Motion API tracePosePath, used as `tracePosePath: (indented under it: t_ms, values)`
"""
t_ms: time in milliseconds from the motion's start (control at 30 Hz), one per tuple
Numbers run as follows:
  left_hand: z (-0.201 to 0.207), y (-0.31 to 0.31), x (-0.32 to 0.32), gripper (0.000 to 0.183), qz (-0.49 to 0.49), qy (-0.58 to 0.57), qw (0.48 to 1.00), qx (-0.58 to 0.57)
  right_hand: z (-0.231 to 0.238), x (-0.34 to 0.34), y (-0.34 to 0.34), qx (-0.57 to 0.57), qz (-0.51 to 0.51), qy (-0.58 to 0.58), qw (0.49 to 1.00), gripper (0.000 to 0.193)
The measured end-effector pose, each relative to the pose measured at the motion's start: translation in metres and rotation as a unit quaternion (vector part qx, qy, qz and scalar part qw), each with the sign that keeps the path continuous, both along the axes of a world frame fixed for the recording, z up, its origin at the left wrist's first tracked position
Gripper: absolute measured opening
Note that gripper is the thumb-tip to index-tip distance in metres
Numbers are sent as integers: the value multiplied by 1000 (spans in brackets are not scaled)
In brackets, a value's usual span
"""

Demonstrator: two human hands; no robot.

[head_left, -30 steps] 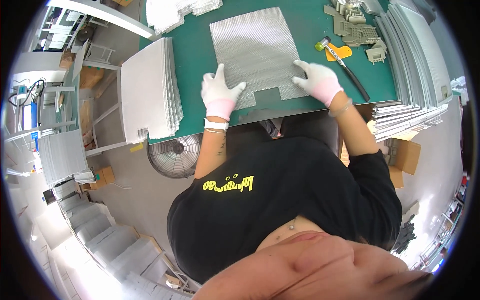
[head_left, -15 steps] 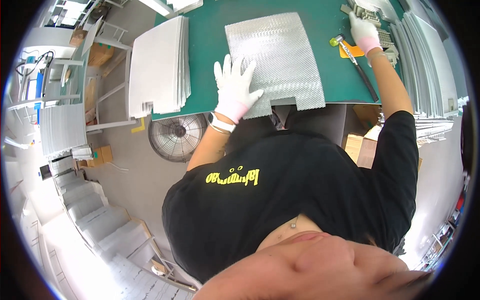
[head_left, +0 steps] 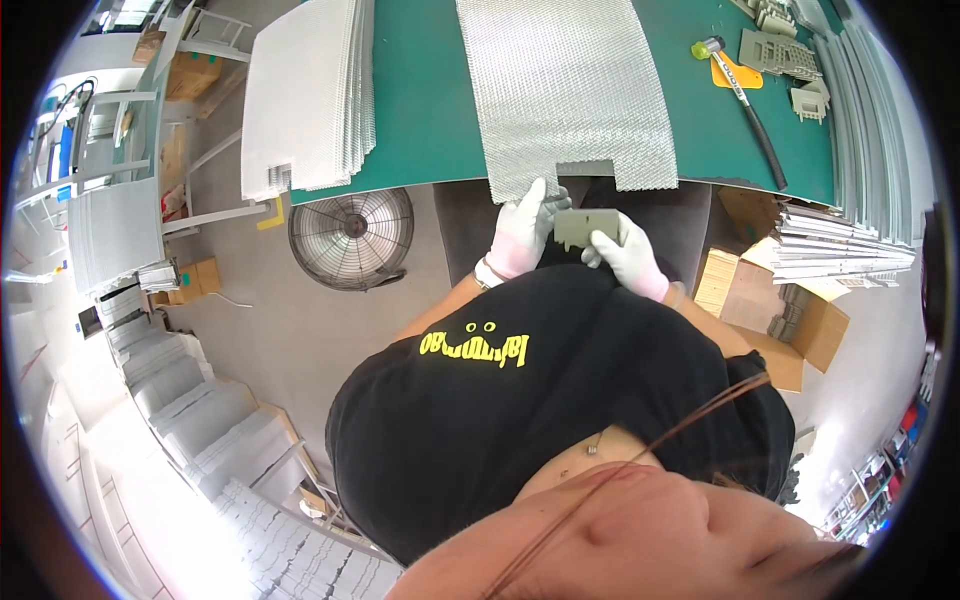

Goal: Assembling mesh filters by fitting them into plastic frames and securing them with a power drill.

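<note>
A silvery mesh sheet (head_left: 565,90) lies on the green table, its notched front edge reaching past the table's edge toward me. My left hand (head_left: 525,228), in a white glove, is closed on that front edge just left of the notch, thumb on top and some fingers hidden. In front of the notch, my right hand (head_left: 632,258), also gloved, pinches a flat grey-green plastic piece (head_left: 587,226) with small teeth along one side. The piece is held just off the sheet, close to my left fingers.
On the table (head_left: 425,120), a stack of notched sheets (head_left: 305,95) stands left. A mallet (head_left: 740,100) rests over an orange card (head_left: 748,76) at right, near more plastic pieces (head_left: 775,52) and upright panels (head_left: 870,130). Below are a floor fan (head_left: 352,238) and an open carton (head_left: 825,335).
My right hand has come back from the far-right pile with a plastic piece. My left hand has slid from the sheet's surface to its front edge, and the sheet appears farther away.
</note>
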State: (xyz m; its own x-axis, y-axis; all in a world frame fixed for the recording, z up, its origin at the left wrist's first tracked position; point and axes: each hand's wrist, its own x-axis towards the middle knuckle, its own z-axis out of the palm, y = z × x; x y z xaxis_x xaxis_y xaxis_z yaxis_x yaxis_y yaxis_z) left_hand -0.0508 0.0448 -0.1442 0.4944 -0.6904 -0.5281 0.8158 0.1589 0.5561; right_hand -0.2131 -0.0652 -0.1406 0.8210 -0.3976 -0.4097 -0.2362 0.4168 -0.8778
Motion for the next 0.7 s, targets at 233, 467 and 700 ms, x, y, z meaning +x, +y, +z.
tracePosePath:
  t_ms: [233,467,700]
  values:
    - [-4,-6,-7,28,43,-81,996,6,-20,20,-6,125,-103,-83,983,33]
    - [7,-7,-13,30,-17,-121,992,29,-13,29,-17,46,-66,-38,996,28]
    - [-1,-3,-4,35,-153,-180,969,67,-6,30,-15,16,-277,10,961,32]
